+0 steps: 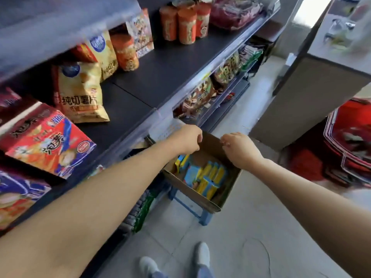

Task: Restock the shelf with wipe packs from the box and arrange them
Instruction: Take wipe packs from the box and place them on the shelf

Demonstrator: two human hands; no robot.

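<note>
An open cardboard box stands on a blue stool beside the shelf. Several blue and yellow wipe packs lie inside it. My left hand hovers over the box's far left rim with curled fingers, and no pack shows in it. My right hand is over the box's far right side, fingers curled downward; what they touch is hidden. The dark shelf board at chest height has a bare stretch in its middle.
Chip bags and a red snack box sit at the shelf's left, orange canisters at its back. Lower shelves hold snack bags. A grey counter and red stacked baskets stand right. My shoes are on the tiled floor.
</note>
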